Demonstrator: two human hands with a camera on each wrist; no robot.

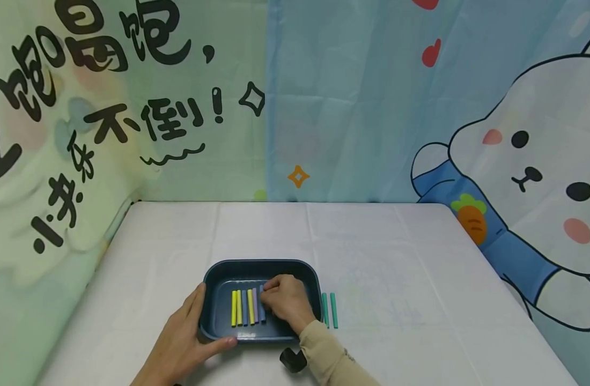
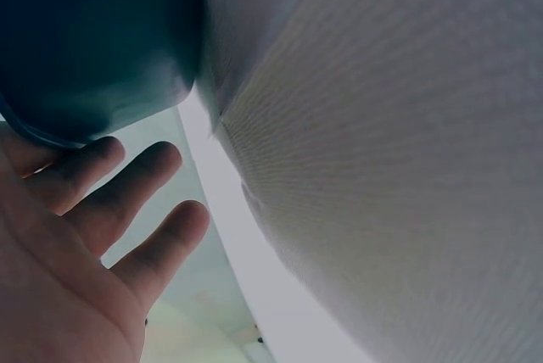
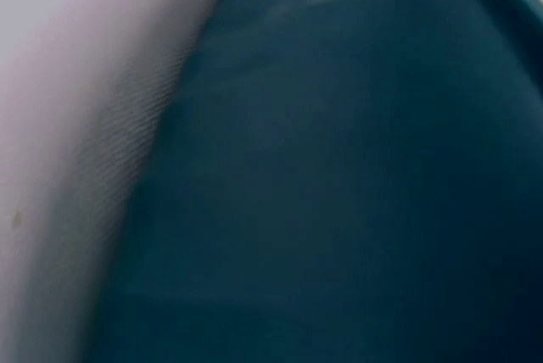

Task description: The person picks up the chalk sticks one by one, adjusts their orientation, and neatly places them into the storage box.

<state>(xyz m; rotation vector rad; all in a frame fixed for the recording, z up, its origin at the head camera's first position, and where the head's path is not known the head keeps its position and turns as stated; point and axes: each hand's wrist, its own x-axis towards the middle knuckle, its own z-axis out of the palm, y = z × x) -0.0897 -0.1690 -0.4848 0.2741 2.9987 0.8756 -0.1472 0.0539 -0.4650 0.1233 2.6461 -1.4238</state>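
Observation:
A dark blue tray (image 1: 218,311) stands on the table, with a row of yellow, blue and purple chalk-like sticks (image 1: 239,308) lying in it. At the row's right end my right hand (image 1: 289,303) pinches the upper end of a blue stick (image 1: 263,313) with curled fingers. My left hand (image 1: 179,338) rests against the tray's left side, its thumb along the front rim. In the left wrist view, the left fingers (image 2: 127,193) are spread and fairly straight beside the tray wall (image 2: 110,49). Only the tray's surface (image 3: 322,168) shows in the right wrist view; the right fingers are hidden there.
Two green sticks (image 1: 334,311) lie on the white-covered table (image 1: 396,279) just right of the tray. A small black object (image 1: 293,360) is beside the right sleeve (image 1: 333,356). A printed curtain (image 1: 343,107) hangs behind the table and along its left side.

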